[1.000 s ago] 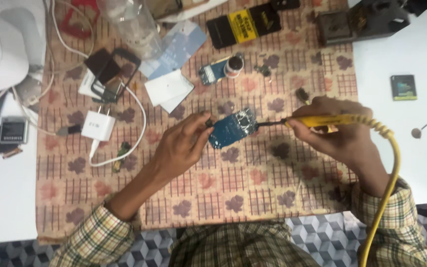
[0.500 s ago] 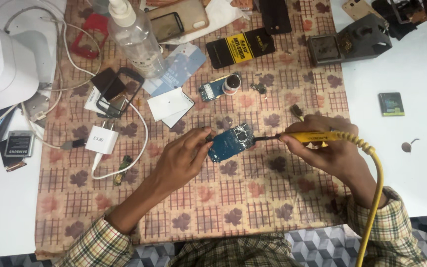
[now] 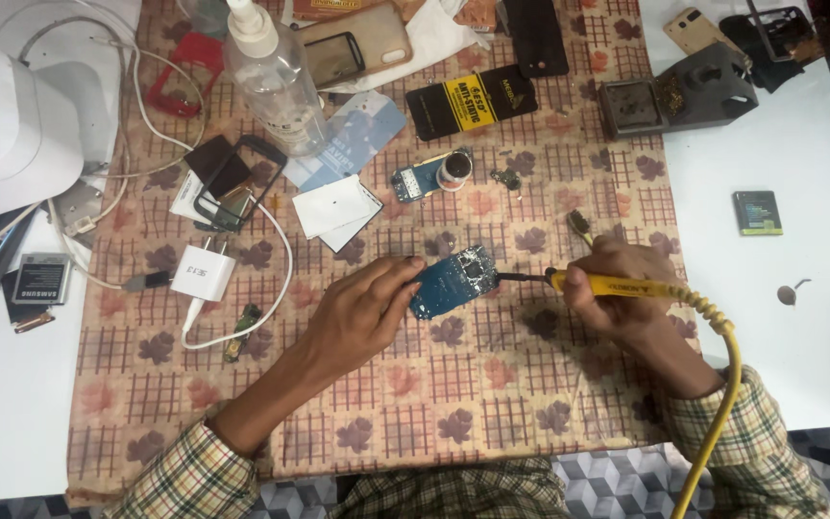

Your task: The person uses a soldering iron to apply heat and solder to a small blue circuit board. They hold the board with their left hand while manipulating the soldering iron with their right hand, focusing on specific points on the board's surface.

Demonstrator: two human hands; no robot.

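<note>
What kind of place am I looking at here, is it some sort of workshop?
Most likely a phone repair bench. The right hand holds a yellow soldering iron to a blue circuit board; a soldering stand and phone cases lie about.

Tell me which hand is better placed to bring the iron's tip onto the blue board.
Right. The right hand grips the yellow soldering iron, tip at the blue circuit board edge; the left hand steadies the board.
</note>
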